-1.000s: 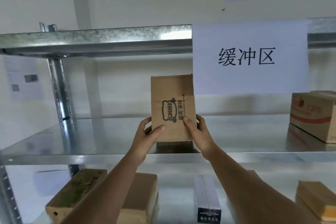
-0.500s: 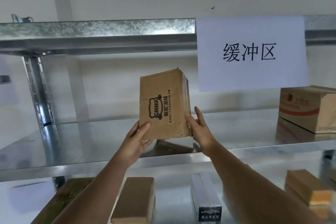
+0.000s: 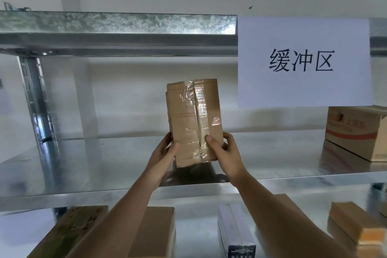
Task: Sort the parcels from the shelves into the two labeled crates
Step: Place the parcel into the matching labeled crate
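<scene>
Two hands hold a brown box [image 3: 193, 121] up above the shiny metal shelf [image 3: 83, 165], in the middle of the view. The left hand [image 3: 165, 154] grips its bottom corner at 7 o'clock, and the right hand [image 3: 225, 153] grips the corner at 5 o'clock. Clear tape runs down the box's front. At 3 o'clock, well apart, another carton [image 3: 356, 132] sits on the shelf under a white paper sign [image 3: 303, 63].
</scene>
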`<state>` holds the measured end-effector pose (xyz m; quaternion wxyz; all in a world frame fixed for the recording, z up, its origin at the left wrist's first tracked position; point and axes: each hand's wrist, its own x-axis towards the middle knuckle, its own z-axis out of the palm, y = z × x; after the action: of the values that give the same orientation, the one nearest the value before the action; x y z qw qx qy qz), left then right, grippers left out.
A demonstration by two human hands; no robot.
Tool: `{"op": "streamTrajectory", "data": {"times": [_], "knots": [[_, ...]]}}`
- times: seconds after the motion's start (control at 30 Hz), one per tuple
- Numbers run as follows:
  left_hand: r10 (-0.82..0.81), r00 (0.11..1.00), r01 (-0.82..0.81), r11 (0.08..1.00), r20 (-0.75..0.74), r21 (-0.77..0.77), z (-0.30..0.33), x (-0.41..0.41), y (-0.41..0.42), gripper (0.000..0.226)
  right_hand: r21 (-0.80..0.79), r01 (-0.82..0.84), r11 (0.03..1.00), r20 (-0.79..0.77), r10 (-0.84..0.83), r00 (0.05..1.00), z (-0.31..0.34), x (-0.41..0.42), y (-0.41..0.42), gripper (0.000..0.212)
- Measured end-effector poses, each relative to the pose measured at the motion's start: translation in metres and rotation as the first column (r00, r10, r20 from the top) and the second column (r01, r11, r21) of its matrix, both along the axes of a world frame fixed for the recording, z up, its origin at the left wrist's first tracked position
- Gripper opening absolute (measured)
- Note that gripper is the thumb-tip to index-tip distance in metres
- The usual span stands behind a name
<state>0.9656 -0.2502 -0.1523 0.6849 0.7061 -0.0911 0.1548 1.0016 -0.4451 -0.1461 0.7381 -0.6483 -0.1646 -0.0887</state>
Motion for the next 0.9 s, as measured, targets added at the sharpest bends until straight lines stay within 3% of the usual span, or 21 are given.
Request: {"op": "streamTrajectory", "data": {"times": [0.13, 0.57, 0.7, 0.83, 0.9], "knots": [[-0.016, 0.999, 0.018, 0.998, 0.032, -0.064, -0.001, 0.002, 0.004, 0.068, -0.022, -0.044, 0.999, 0.017, 0.045, 0.999, -0.009, 0.007, 0.001, 0.031], [0.037, 0.998, -0.032, 0.994, 0.047, -0.106, -0.005, 0.001, 0.004, 0.045, -0.006, -0.057, 0.998, 0.022, 0.058, 0.998, -0.006, 0.004, -0.003, 0.028], [-0.023, 1.000, 0.027, 0.982, 0.020, -0.186, -0.007, 0.004, 0.011, 0.049, 0.018, -0.075, 0.997, -0.014, 0.075, 0.997, -0.005, 0.003, -0.005, 0.040], [-0.072, 0.995, 0.093, 0.921, 0.071, -0.379, -0.007, 0.005, 0.010, 0.044, 0.082, -0.151, 0.985, -0.099, 0.159, 0.982, -0.006, 0.004, -0.008, 0.101], [-0.025, 0.999, 0.038, 0.942, 0.042, -0.335, -0.006, 0.003, 0.008, 0.049, 0.099, -0.185, 0.978, -0.106, 0.195, 0.975, -0.004, 0.002, -0.011, 0.092]]}}
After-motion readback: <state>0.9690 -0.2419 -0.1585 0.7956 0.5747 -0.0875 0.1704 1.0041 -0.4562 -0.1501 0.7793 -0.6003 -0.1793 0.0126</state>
